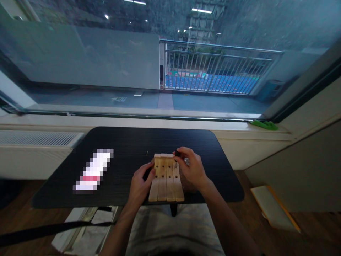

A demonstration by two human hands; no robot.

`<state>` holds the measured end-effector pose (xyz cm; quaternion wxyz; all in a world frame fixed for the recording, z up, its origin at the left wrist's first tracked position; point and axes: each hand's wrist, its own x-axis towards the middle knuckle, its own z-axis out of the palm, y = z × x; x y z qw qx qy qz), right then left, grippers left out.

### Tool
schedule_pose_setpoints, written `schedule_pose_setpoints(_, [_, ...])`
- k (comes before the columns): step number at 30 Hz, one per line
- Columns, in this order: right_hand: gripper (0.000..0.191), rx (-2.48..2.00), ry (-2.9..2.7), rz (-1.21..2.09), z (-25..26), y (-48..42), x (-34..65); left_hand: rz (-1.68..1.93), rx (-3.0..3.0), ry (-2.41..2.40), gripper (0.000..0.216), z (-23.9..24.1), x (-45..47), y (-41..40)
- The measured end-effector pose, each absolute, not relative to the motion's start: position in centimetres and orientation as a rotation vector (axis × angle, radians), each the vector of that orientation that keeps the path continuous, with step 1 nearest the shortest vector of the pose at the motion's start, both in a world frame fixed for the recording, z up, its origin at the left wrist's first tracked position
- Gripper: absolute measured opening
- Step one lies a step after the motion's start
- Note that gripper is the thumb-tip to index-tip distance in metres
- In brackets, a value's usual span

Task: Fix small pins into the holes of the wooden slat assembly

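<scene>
A pale wooden slatted piece with several small holes (166, 177) lies near the front edge of a black table (128, 149). My left hand (140, 185) grips its left side, fingers curled against the wood. My right hand (190, 169) is closed around a small dark tool with a metal tip (177, 156), held upright over the right slat near the far end. What the tip touches is too small to make out.
A blurred white and red object (93, 170) lies on the table's left part. A large window and sill (160, 122) run behind the table, with a green item (263, 124) on the sill. Papers lie on the floor at right (274, 208) and lower left (85, 227).
</scene>
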<state>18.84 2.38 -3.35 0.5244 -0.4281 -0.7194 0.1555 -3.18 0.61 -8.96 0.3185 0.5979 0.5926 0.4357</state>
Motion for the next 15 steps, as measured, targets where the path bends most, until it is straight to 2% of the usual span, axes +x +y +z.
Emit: schedule_pose_setpoints(15, [0.022,-0.970,-1.739,0.415,-2.2,2.1,18.9,1.153,1.564,1.553,0.043,-8.9,-3.3,0.8])
